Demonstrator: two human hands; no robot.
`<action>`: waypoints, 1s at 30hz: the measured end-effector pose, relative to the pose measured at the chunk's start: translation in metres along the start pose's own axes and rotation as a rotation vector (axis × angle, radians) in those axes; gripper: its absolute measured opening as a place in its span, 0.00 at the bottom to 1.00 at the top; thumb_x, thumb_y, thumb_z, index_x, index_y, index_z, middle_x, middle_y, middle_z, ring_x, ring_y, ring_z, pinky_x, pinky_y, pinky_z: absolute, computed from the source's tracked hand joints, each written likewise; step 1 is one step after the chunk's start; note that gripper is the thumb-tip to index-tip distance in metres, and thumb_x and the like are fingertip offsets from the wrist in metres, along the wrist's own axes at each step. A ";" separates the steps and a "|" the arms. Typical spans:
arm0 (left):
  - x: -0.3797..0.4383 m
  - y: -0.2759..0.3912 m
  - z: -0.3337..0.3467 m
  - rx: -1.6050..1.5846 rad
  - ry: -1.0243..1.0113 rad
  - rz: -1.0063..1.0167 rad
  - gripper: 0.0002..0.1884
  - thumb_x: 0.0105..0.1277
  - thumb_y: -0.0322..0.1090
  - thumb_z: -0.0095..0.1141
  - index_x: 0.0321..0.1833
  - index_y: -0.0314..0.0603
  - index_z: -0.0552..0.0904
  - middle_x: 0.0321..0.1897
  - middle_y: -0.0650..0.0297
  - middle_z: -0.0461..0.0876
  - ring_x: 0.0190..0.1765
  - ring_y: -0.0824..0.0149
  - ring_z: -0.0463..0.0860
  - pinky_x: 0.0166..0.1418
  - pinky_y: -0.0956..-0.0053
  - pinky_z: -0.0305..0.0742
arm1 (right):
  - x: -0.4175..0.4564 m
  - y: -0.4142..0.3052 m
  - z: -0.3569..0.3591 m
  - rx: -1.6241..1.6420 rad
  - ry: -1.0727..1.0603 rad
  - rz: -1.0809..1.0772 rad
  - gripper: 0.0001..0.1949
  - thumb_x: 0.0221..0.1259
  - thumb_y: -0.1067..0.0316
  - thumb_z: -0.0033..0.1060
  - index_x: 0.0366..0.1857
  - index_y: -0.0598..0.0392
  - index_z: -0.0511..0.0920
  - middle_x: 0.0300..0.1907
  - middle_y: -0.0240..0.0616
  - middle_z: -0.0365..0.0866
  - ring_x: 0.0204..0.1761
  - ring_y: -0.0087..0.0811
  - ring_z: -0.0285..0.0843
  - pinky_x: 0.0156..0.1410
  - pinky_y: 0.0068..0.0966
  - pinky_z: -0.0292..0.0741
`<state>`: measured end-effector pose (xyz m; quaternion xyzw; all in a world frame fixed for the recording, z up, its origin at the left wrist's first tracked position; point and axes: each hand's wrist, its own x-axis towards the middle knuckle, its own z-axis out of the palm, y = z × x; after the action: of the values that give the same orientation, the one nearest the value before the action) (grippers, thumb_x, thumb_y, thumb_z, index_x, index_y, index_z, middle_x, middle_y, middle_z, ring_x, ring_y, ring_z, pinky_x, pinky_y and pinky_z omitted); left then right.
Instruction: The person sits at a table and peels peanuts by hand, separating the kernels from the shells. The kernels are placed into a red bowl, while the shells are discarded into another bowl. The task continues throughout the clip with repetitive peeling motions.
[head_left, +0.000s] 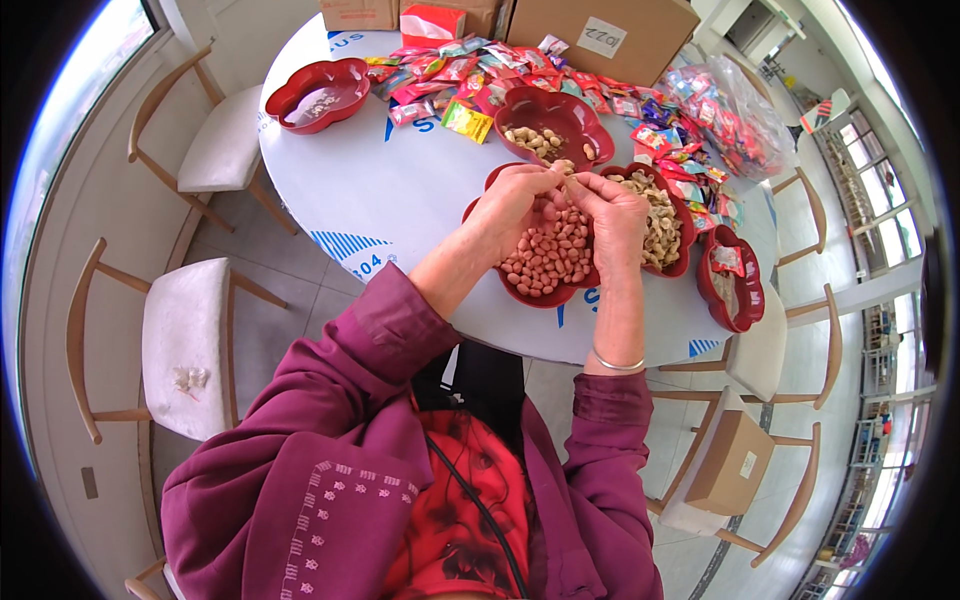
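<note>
Both of my hands meet at the fingertips over a red flower-shaped bowl (541, 301) of shelled pink-skinned peanuts (544, 259). My left hand (519, 196) pinches a peanut in its shell (562, 166). The thumb and fingers of my right hand (613, 217) touch the same peanut from the other side. Just beyond the fingertips, another red bowl (555, 112) holds some unshelled peanuts (534, 139). To the right of my right hand, a third red bowl (684, 225) is heaped with peanut shells (660, 225). Whether a kernel shows between the fingers, I cannot tell.
Wrapped sweets (469, 120) lie across the far side of the round table (337, 180). Cardboard boxes (600, 37) and a plastic bag of sweets (739, 120) stand behind. Red bowls sit at far left (318, 96) and right (731, 279). Wooden chairs (187, 349) surround the table.
</note>
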<state>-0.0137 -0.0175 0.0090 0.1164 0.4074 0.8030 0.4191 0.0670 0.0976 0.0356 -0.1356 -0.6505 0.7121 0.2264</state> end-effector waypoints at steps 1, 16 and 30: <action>0.000 0.000 0.001 0.018 0.006 -0.003 0.10 0.73 0.37 0.47 0.38 0.39 0.78 0.27 0.67 0.77 0.29 0.74 0.73 0.31 0.81 0.68 | 0.001 0.002 -0.002 -0.038 -0.022 0.017 0.09 0.57 0.78 0.64 0.41 0.65 0.83 0.31 0.35 0.85 0.30 0.20 0.80 0.37 0.14 0.75; -0.004 0.001 0.006 -0.084 -0.032 -0.079 0.12 0.73 0.41 0.49 0.36 0.40 0.77 0.26 0.68 0.75 0.28 0.75 0.71 0.31 0.79 0.66 | -0.002 0.016 -0.002 -0.081 -0.043 -0.093 0.05 0.63 0.75 0.59 0.36 0.65 0.81 0.25 0.33 0.81 0.24 0.21 0.80 0.30 0.18 0.77; 0.008 -0.011 0.003 -0.634 -0.152 0.012 0.29 0.75 0.53 0.39 0.57 0.26 0.70 0.55 0.49 0.75 0.60 0.57 0.74 0.70 0.63 0.65 | -0.004 0.029 0.022 -0.409 -0.067 -0.493 0.06 0.56 0.79 0.63 0.36 0.64 0.81 0.35 0.38 0.81 0.39 0.26 0.78 0.45 0.22 0.75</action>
<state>-0.0108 -0.0067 0.0012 0.0423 0.1040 0.8813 0.4590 0.0556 0.0753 0.0095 0.0066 -0.8005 0.4945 0.3386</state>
